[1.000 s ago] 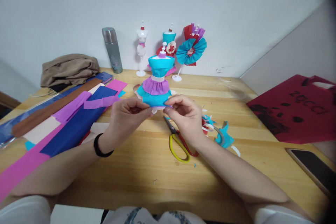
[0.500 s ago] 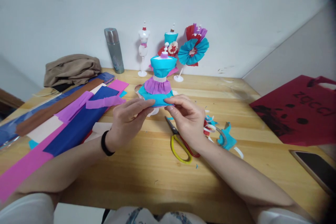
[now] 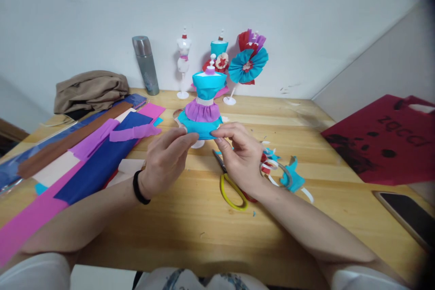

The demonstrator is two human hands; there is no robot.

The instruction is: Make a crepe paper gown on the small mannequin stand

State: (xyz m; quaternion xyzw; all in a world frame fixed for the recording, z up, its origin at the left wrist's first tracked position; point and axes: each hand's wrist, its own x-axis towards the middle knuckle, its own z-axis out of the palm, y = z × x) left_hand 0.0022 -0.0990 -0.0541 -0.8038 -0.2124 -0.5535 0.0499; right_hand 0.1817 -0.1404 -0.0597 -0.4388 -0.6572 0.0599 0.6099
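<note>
A small dress-form mannequin [image 3: 210,84] stands upright in front of me, dressed in a turquoise paper top, a pale waistband and a purple ruffle [image 3: 202,111]. Below the ruffle spreads a turquoise paper skirt [image 3: 203,132]. My left hand [image 3: 166,156] pinches the left part of its lower edge between thumb and fingers. On the other side my right hand [image 3: 239,154] grips the same edge, thumb below and fingers above. Scissors [image 3: 233,191] with yellow handles lie under my right hand, which hides part of them.
Crepe paper sheets [image 3: 102,163] and a bundled brown cloth [image 3: 91,90] lie left. A flask [image 3: 146,65] and other mannequins [image 3: 184,61] stand by the wall. Paper scraps [image 3: 295,176], a red bag [image 3: 380,140] and a phone [image 3: 406,215] are right.
My left fingertips have drawn slightly back and left along the skirt's edge. The right hand keeps its grip. The whole view has shifted a little.
</note>
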